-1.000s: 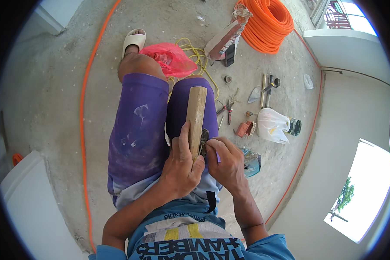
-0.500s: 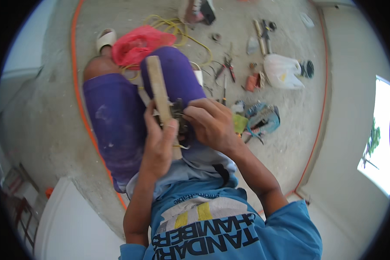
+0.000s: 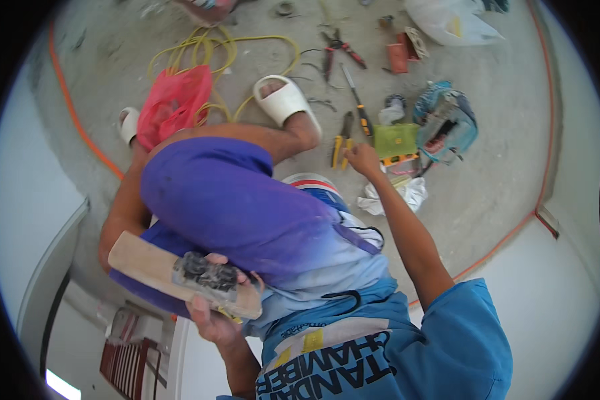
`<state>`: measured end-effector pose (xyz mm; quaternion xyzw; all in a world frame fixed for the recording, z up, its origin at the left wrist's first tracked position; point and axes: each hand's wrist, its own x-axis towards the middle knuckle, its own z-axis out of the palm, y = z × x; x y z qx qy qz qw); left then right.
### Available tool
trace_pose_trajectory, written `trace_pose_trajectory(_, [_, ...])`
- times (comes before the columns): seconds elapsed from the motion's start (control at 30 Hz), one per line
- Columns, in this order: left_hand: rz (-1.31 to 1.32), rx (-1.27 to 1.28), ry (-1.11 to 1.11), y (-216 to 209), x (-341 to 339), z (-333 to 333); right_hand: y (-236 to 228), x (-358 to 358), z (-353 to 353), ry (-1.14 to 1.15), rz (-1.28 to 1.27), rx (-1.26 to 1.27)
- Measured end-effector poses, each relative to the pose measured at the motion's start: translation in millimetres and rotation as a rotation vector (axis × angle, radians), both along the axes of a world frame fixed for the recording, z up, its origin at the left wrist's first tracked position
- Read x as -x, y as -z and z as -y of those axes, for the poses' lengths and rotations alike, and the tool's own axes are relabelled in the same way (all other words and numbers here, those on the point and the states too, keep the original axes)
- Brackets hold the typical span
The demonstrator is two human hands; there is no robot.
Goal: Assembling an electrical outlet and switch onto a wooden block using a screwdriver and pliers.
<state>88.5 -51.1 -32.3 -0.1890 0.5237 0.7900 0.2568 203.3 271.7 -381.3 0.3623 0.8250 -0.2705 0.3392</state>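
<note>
My left hand (image 3: 213, 323), low at the left over my thigh, is closed round a flat wooden board (image 3: 143, 260). Fixed on the board is a grey and black electrical fitting (image 3: 207, 273) with two rounded dark parts; my fingers wrap its edge. My right hand (image 3: 363, 160) reaches down to the floor with curled fingers, its fingertips at one handle of the yellow-handled pliers (image 3: 337, 152). The pliers lie on the floor. Close beside them is a screwdriver (image 3: 363, 117) with an orange and black handle.
Red-handled pliers (image 3: 340, 50), a green pouch (image 3: 395, 140), a blue plastic bag (image 3: 470, 127) and orange-red boxes (image 3: 399, 57) lie on the concrete floor. Yellow cable (image 3: 213, 47) coils near a pink bag (image 3: 173, 107). A striped bucket (image 3: 313, 183) stands beside my leg.
My right hand has left the fitting and gone down to the tools on the floor. My left hand has carried the board to the lower left and tilted it. The view has shifted.
</note>
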Motion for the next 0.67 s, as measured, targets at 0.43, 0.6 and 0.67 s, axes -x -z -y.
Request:
trace_pose_trajectory(0.43, [-0.08, 0.156, -0.065, -12, -1, -19, 103, -42, 12, -0.36, -0.031, -0.261])
trace_pose_trajectory(0.6, [-0.281, 0.295, 0.033, -20, -2, -16, -19, -42, -34, 0.649, -0.149, 0.49])
trace_pose_trajectory(0.67, [-0.362, 0.298, 0.081, -20, -1, -16, -81, -50, -57, 0.444, -0.275, 0.661])
